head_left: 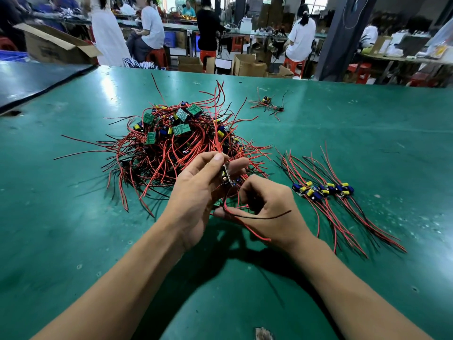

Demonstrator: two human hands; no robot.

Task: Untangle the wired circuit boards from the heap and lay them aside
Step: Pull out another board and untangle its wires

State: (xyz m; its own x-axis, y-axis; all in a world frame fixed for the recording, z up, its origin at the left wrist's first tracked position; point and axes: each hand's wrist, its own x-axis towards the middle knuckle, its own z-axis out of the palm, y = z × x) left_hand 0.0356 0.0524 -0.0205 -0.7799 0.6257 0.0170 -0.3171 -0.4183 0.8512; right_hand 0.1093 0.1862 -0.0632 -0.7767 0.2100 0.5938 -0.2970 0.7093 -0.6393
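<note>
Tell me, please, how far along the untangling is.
Done: a few boards lie in a row on the right. In hand: the left hand pinches one board by its red wires, the right hand grips its lower wires. Left: most of the job, the large heap.

We saw the table mat [73, 217] was teal-green w/ pale scuff specks. The heap [171, 143], centre, was mostly red wires w/ some black, plus green boards [182, 130], yellow caps [137, 127] & blue parts. The held board [226, 177], lower centre, trailed red leads & one black lead [269, 217]. The sorted row [323, 190], right, showed blue & yellow parts w/ red & black wires. Along the top we noted red stools [157, 56], brown cartons [56, 45] & a blue crate [170, 39].
</note>
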